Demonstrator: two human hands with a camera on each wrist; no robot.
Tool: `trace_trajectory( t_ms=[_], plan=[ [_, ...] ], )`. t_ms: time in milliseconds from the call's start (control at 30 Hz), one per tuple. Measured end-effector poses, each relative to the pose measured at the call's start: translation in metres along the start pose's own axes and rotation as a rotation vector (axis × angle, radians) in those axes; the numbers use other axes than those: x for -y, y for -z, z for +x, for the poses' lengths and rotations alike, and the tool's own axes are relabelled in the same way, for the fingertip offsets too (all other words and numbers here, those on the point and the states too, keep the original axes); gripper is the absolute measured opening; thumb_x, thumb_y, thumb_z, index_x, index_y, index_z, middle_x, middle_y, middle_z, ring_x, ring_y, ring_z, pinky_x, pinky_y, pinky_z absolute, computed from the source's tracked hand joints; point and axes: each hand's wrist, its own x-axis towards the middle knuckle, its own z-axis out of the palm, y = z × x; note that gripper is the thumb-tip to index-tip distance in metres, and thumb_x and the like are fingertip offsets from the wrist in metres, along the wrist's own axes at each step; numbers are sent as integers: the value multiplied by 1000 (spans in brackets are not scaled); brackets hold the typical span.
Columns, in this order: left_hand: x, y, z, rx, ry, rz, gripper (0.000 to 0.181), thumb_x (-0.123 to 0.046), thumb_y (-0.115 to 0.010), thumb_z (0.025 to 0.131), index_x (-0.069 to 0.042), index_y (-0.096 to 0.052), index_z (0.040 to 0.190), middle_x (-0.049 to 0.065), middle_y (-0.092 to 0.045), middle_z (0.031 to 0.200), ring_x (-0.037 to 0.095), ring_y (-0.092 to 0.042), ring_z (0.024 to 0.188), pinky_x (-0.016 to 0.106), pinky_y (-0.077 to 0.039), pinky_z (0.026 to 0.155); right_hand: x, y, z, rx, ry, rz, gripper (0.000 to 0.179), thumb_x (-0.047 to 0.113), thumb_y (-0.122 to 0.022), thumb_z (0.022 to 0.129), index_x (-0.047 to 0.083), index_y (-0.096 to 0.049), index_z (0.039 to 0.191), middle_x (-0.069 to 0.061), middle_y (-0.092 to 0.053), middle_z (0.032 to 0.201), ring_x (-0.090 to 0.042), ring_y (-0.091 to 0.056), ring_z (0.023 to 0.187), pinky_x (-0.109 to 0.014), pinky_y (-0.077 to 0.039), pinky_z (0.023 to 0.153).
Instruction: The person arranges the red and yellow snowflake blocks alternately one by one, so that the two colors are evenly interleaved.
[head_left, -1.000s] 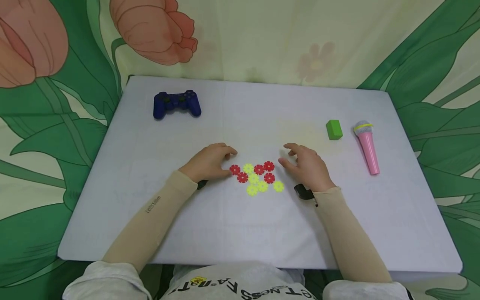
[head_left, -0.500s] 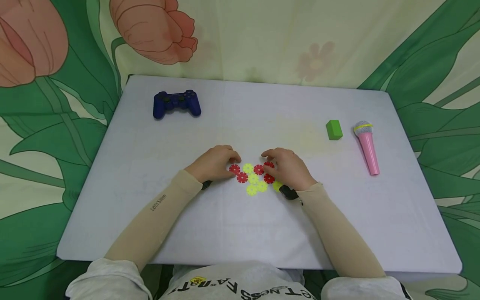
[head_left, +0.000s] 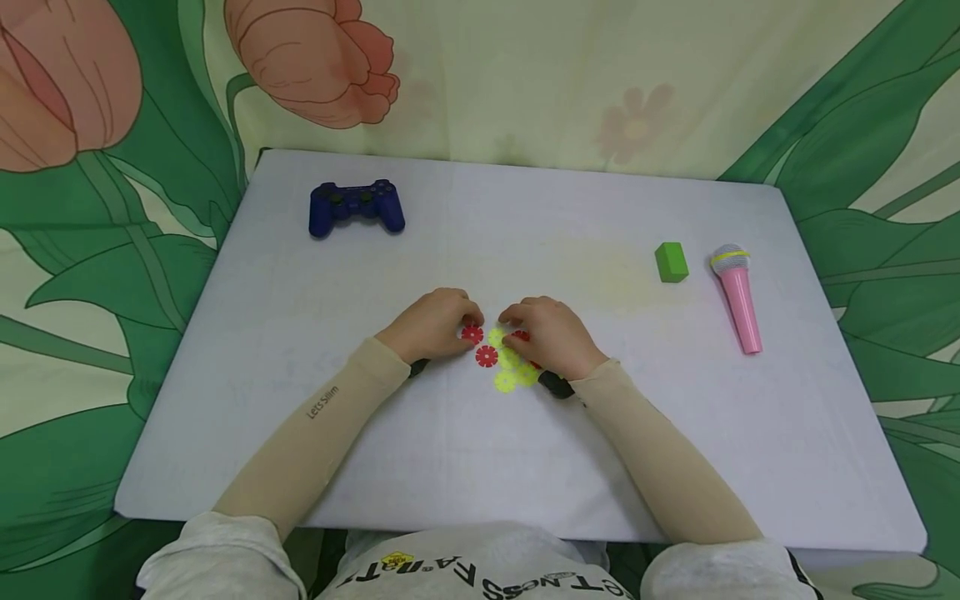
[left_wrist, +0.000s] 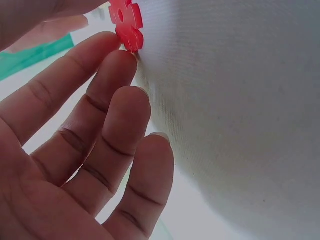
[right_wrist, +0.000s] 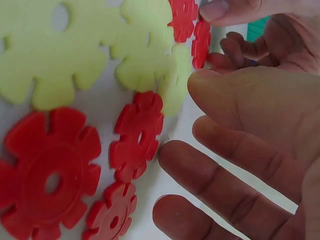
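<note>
Your right hand [right_wrist: 250,150] sits just beside the notched yellow discs [right_wrist: 80,55]; 3 red discs [right_wrist: 35,172] lie lower in view (2 more by your left hand [right_wrist: 287,42]).

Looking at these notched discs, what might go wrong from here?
The left hand seems to hold a thin red disc by its edges, so it might slip.

The right hand is low over closely packed pieces, so it could nudge the yellow discs. It also partly covers the group from above, so one might be overlooked.

"Lets Slim" on L sleeve [head_left: 317,429]
</note>
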Motion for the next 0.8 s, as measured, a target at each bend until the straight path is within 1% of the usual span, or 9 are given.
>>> trace_trajectory(
  t_ms=[133, 300, 500, 667, 800],
  plan=[
    [0, 1, 2, -1, 15, 8, 22, -15, -78, 90, -9, -79, 111, 6, -74, 106, 22, -65, 98, 37, -56, 93, 2, -2, 3, 15, 3, -4, 27, 19, -81, 89, 9, -77, 114, -5, -76, 100, -25, -69, 94, -46, -56, 92],
    [3, 5, 4, -8, 31, 19, 20, -14, -78, 90, -8, -80, 109, 6, -74, 105, 23, -65, 97, 37, -56, 93, 2, -3, 5, 14, 14, -13, 27, 18, -83, 88, 9, -77, 113, -4, -75, 97, -24, -69, 94, -45, -56, 88],
    [12, 12, 7, -19, 53, 13, 22, -14, -77, 91, -8, -79, 111, 6, -74, 107, 23, -65, 99, 38, -55, 95, 1, -5, 5, 22, -1, -25, 28, 20, -83, 88, 10, -77, 113, -4, -74, 98, -22, -68, 93, -41, -57, 86],
    [19, 17, 10, -30, 80, -1, 23, -12, -77, 90, -7, -78, 112, 7, -73, 107, 24, -65, 99, 38, -55, 95, 1, -6, 5, 22, 10, -30, 28, 21, -84, 88, 10, -77, 113, -4, -73, 98, -22, -68, 93, -41, -57, 86],
    [24, 20, 13, -39, 92, 6, 23, -13, -77, 90, -7, -78, 112, 8, -73, 108, 24, -65, 98, 38, -54, 95, 3, -5, 6, 17, 16, -32, 28, 20, -84, 88, 10, -77, 113, -4, -73, 98, -22, -68, 91, -41, -57, 85]
  ],
)
